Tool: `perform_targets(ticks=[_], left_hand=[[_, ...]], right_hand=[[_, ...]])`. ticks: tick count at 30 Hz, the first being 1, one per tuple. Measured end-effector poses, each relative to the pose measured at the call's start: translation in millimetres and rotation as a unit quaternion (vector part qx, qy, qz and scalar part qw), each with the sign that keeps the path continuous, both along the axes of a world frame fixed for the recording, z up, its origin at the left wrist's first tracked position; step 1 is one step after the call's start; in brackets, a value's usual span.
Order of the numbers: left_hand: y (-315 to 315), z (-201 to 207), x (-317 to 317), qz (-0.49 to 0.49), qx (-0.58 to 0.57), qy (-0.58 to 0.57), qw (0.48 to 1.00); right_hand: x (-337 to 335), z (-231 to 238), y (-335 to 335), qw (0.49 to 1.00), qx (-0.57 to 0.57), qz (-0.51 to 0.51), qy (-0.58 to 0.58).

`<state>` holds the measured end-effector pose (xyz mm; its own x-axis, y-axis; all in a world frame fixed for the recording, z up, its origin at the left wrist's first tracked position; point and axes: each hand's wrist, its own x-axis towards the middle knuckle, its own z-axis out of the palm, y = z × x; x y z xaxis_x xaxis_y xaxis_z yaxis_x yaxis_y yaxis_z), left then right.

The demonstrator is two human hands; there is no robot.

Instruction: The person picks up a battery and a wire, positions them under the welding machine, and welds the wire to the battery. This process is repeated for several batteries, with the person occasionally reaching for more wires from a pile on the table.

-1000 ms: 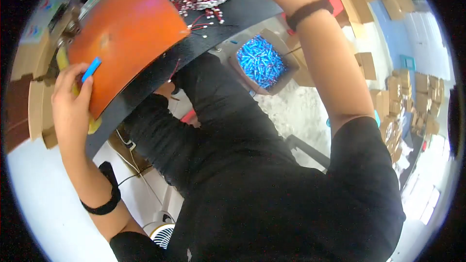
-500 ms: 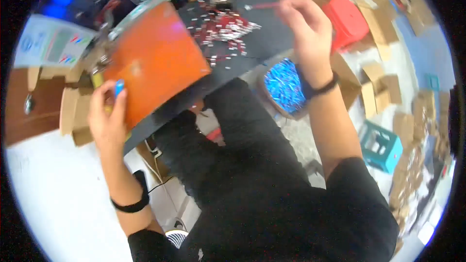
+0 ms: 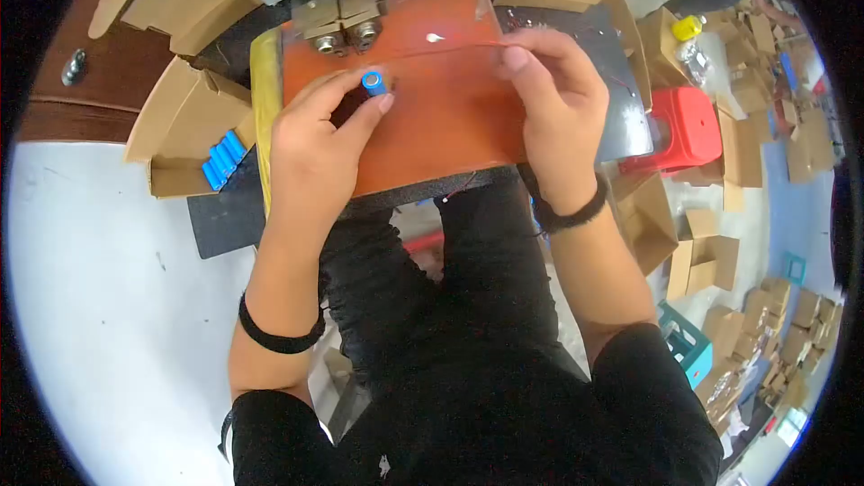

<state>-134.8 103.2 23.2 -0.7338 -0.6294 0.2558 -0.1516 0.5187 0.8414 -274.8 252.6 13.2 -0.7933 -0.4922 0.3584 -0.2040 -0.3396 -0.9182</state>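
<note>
My left hand [image 3: 315, 144] pinches a blue cylindrical battery cell [image 3: 373, 85] between thumb and fingers, its round end tilted up. It is over an orange work mat [image 3: 423, 135], just below the paired metal electrodes [image 3: 346, 31] of a bench machine. My right hand [image 3: 567, 99] is closed, fingertips together, on a thin reddish wire [image 3: 450, 51] that stretches left toward the cell. Blur hides whether the wire's far end touches the cell. On the mat near the wire shows a small white spot, too indistinct to name.
Several blue cells [image 3: 223, 160] lie in an open cardboard box [image 3: 184, 178] at left. A red plastic stool [image 3: 688, 130] stands at right, beside open cartons [image 3: 648, 216]. A teal crate [image 3: 688, 346] sits lower right. A yellow edge [image 3: 267, 108] borders the mat's left side.
The view has turned. My right hand has come left from beside the wire pile to over the mat, carrying the wire. My left hand has brought the cell below the electrodes.
</note>
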Motion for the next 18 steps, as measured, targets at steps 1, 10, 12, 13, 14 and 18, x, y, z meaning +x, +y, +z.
perform_targets(ticks=[1, 10, 12, 13, 14, 18], left_hand=[[-2.4, -2.6, 2.0, -0.004, -0.004, 0.015, 1.000], [-13.2, 6.7, 9.7, 0.000, 0.038, -0.043, 0.998], [-11.9, 4.2, 8.5, 0.000, 0.062, -0.040, 0.997], [-12.1, 1.9, 6.5, -0.005, 0.061, -0.021, 0.998], [-12.2, 0.2, 4.8, -0.011, 0.060, -0.001, 0.998], [-13.6, -0.4, 2.0, -0.009, 0.075, -0.007, 0.997]], right_hand=[[-1.2, -4.3, -0.8, 1.000, -0.016, 0.003, 0.008], [0.1, -9.7, 1.3, 0.997, 0.008, -0.050, 0.066], [1.3, -10.1, 0.8, 0.994, 0.010, -0.067, 0.085], [-2.3, -14.7, 0.4, 0.992, -0.006, -0.059, 0.108], [-2.6, -14.7, 0.8, 0.992, -0.004, -0.058, 0.108], [-5.2, -19.3, 4.1, 0.989, -0.010, -0.039, 0.144]])
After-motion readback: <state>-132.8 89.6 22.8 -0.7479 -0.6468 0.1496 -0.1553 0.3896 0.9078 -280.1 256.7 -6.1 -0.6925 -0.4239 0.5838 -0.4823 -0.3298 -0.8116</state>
